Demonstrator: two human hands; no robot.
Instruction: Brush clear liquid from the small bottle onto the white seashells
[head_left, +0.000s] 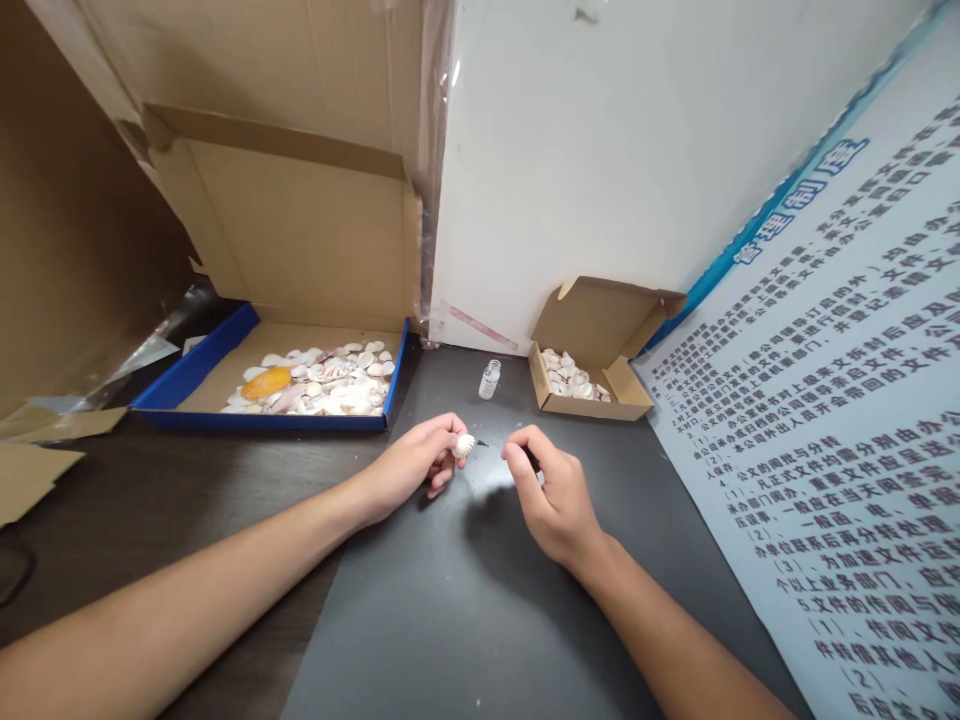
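Note:
My left hand (416, 465) rests on the dark table and pinches a small white ribbed shell (464, 446) between thumb and fingertips. My right hand (551, 495) is curled a short way to the right of the shell, its fingers pinched round a thin dark thing whose tip points toward the shell; I cannot make out what it is. A small clear vial (489, 379) stands upright on the table just beyond both hands.
A large blue-edged cardboard box (202, 365) at the back left holds several shells and one orange one. A small cardboard box (592, 405) with shells sits back right. A printed board (825, 450) leans at the right; white panel behind.

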